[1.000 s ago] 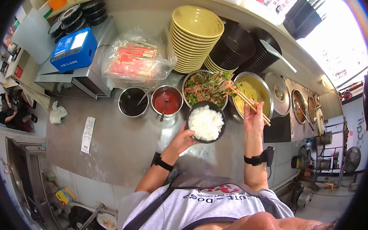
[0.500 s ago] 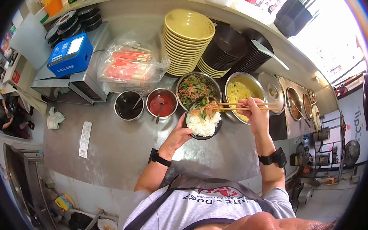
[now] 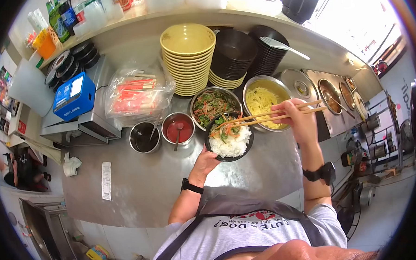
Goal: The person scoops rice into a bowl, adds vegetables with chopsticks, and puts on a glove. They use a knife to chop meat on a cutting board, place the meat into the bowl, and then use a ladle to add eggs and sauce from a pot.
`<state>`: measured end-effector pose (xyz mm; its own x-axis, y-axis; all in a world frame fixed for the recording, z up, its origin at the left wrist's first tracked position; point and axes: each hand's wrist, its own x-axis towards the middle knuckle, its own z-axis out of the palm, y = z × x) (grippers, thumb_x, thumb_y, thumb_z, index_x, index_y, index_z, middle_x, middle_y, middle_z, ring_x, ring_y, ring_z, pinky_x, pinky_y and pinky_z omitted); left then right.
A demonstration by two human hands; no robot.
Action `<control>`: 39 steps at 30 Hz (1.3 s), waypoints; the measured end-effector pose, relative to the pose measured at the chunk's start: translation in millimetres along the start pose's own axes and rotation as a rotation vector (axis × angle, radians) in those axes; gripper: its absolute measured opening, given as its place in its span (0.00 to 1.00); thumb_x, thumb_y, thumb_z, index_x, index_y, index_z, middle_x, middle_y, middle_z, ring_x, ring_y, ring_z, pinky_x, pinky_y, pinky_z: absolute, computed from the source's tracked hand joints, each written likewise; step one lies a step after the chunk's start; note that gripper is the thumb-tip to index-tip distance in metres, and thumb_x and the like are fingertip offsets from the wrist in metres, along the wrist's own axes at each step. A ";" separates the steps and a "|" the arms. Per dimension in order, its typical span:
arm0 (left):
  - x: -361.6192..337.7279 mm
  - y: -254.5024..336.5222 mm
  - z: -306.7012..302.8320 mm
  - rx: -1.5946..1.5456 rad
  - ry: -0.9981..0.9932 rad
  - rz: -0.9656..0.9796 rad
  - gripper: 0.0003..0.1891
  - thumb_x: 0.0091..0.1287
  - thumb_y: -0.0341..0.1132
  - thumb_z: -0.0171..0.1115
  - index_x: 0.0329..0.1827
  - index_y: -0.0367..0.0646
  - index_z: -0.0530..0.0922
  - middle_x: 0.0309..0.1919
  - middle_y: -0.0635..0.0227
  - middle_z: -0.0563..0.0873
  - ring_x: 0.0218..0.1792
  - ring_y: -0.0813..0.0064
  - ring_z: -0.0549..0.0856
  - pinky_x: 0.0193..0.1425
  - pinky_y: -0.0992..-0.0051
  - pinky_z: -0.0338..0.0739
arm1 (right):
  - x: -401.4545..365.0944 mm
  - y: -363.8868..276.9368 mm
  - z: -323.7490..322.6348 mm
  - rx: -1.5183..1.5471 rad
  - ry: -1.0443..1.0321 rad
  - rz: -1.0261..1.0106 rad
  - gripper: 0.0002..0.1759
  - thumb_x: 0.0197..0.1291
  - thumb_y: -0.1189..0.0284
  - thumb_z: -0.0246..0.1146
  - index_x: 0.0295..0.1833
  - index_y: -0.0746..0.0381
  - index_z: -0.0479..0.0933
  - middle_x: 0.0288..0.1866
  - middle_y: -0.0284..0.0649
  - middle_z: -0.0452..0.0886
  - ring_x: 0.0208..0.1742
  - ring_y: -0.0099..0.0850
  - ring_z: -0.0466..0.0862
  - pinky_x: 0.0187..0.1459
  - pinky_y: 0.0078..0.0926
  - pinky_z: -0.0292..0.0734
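The left hand point(image 3: 208, 160) is closed under the near rim of the bowl point(image 3: 230, 143), a black one at the centre of the frame. It looks to be held just off the bench point(image 3: 150, 179), though the gap cannot be seen clearly. The bowl holds white rice with a heap of green and orange shreds on its far side. The right hand point(image 3: 296, 119), centre right, pinches the chopsticks point(image 3: 272, 114). Their tips lie in that heap and their butts stick out toward the right.

Just above the bowl is the salad pan point(image 3: 215, 104), and beside it to the right is the yellow pan point(image 3: 262, 99). The red pot point(image 3: 178, 129) and the dark pot point(image 3: 144, 137) stand to the left, each with a spoon in it.

The shreds are piled close to the far rim. A tilt of the bowl or a sideways drag of the tips could push some over onto the bench. The bowl has one hand gripping it at one edge, so pressing down with the chopsticks might tip it. The long butts could also catch the yellow pan's rim.
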<state>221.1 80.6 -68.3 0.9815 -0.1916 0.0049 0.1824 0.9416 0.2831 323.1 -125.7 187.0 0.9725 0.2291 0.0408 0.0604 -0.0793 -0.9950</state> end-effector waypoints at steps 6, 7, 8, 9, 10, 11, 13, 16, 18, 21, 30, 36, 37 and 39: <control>-5.7 -7.9 10.0 0.042 -0.002 -0.009 0.43 0.50 0.26 0.61 0.75 0.41 0.60 0.69 0.57 0.72 0.69 0.56 0.71 0.74 0.56 0.65 | 18.6 88.3 -37.3 0.319 -0.036 0.101 0.15 0.74 0.67 0.55 0.43 0.70 0.77 0.42 0.52 0.85 0.39 0.36 0.88 0.40 0.30 0.89; -7.0 -10.6 8.9 0.003 -0.005 -0.019 0.43 0.50 0.26 0.60 0.75 0.41 0.60 0.69 0.57 0.72 0.70 0.56 0.71 0.74 0.55 0.64 | 16.5 97.2 -47.3 0.400 -0.015 0.104 0.15 0.74 0.67 0.55 0.43 0.69 0.77 0.42 0.52 0.85 0.39 0.36 0.88 0.40 0.30 0.89; -7.5 -12.5 9.3 -0.036 -0.008 -0.031 0.42 0.50 0.25 0.60 0.75 0.41 0.60 0.69 0.56 0.72 0.70 0.56 0.71 0.75 0.55 0.63 | 13.5 106.4 -53.0 0.483 0.008 0.107 0.15 0.74 0.66 0.55 0.43 0.69 0.77 0.42 0.51 0.85 0.39 0.36 0.88 0.40 0.30 0.89; -7.9 -14.4 16.4 -0.067 0.005 -0.023 0.42 0.50 0.25 0.59 0.74 0.41 0.61 0.70 0.55 0.71 0.70 0.56 0.70 0.76 0.55 0.61 | 9.2 114.9 -55.3 0.526 0.040 0.113 0.15 0.74 0.65 0.55 0.42 0.68 0.77 0.42 0.51 0.85 0.39 0.36 0.88 0.40 0.30 0.89; -7.0 -17.3 17.5 -0.055 0.006 -0.021 0.42 0.50 0.25 0.59 0.74 0.41 0.61 0.70 0.55 0.71 0.70 0.56 0.70 0.76 0.55 0.61 | 4.0 122.4 -57.3 0.538 0.038 0.109 0.15 0.74 0.65 0.55 0.42 0.68 0.77 0.42 0.51 0.85 0.39 0.36 0.88 0.40 0.30 0.89; -5.6 -21.4 15.9 -0.104 0.028 -0.030 0.42 0.50 0.25 0.60 0.74 0.40 0.61 0.70 0.55 0.71 0.71 0.56 0.70 0.76 0.55 0.60 | -1.3 128.4 -58.2 0.577 0.083 0.134 0.15 0.74 0.65 0.55 0.42 0.68 0.77 0.42 0.51 0.85 0.39 0.35 0.88 0.41 0.30 0.89; -3.9 -28.9 18.9 -0.140 0.048 -0.035 0.41 0.50 0.26 0.60 0.74 0.40 0.62 0.70 0.55 0.71 0.71 0.55 0.70 0.76 0.55 0.60 | -14.1 129.0 -55.5 0.633 0.138 0.126 0.16 0.74 0.65 0.55 0.42 0.68 0.77 0.42 0.50 0.85 0.39 0.35 0.87 0.42 0.30 0.89; -1.6 -36.0 26.4 -0.175 0.094 -0.032 0.41 0.50 0.27 0.60 0.73 0.38 0.63 0.69 0.54 0.73 0.70 0.55 0.71 0.76 0.54 0.61 | -28.0 126.1 -52.8 0.582 0.194 0.031 0.16 0.75 0.66 0.54 0.41 0.68 0.77 0.42 0.50 0.85 0.39 0.35 0.87 0.42 0.30 0.89; -0.7 -40.1 32.1 -0.148 0.124 -0.027 0.40 0.50 0.28 0.61 0.72 0.37 0.64 0.67 0.54 0.74 0.68 0.55 0.73 0.74 0.55 0.64 | -35.5 115.7 -54.0 0.561 0.205 0.004 0.16 0.75 0.66 0.54 0.42 0.69 0.77 0.42 0.50 0.85 0.39 0.35 0.87 0.42 0.31 0.89; 0.1 -43.7 35.3 -0.065 0.179 -0.025 0.39 0.50 0.29 0.61 0.71 0.37 0.65 0.66 0.54 0.75 0.67 0.55 0.75 0.72 0.56 0.67 | -44.2 106.5 -53.1 0.528 0.193 -0.051 0.16 0.75 0.67 0.53 0.44 0.70 0.77 0.43 0.51 0.85 0.38 0.34 0.88 0.41 0.28 0.88; 9.5 -47.7 34.5 0.010 0.238 -0.091 0.37 0.52 0.33 0.61 0.70 0.41 0.67 0.62 0.56 0.79 0.63 0.56 0.78 0.64 0.56 0.73 | -27.8 123.0 -87.2 0.598 0.116 0.064 0.12 0.73 0.71 0.56 0.49 0.71 0.74 0.45 0.54 0.85 0.42 0.39 0.88 0.40 0.33 0.89; 18.9 -44.7 31.4 0.043 0.306 -0.125 0.37 0.51 0.31 0.60 0.70 0.37 0.66 0.64 0.56 0.77 0.65 0.55 0.75 0.71 0.54 0.67 | 13.2 110.8 -151.1 0.491 0.218 -0.028 0.14 0.73 0.68 0.56 0.44 0.70 0.78 0.43 0.49 0.85 0.39 0.35 0.88 0.38 0.28 0.89; 21.5 -44.8 28.3 0.066 0.305 -0.124 0.37 0.52 0.32 0.60 0.70 0.38 0.67 0.64 0.57 0.78 0.63 0.56 0.77 0.68 0.55 0.70 | 24.6 119.8 -156.8 0.394 0.242 -0.057 0.15 0.72 0.67 0.57 0.45 0.71 0.79 0.43 0.47 0.85 0.39 0.33 0.87 0.38 0.26 0.89; 24.9 -43.6 25.7 0.089 0.296 -0.126 0.36 0.52 0.33 0.60 0.70 0.40 0.67 0.64 0.58 0.78 0.62 0.56 0.78 0.65 0.55 0.72 | 47.8 145.8 -158.2 0.183 0.286 0.033 0.16 0.71 0.66 0.59 0.47 0.71 0.80 0.42 0.46 0.85 0.39 0.32 0.87 0.37 0.25 0.89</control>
<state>236.2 27.6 -55.9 0.9283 -0.2037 -0.3110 0.3102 0.8854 0.3461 413.9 -279.8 58.3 0.9985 -0.0545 0.0060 0.0114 0.0991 -0.9950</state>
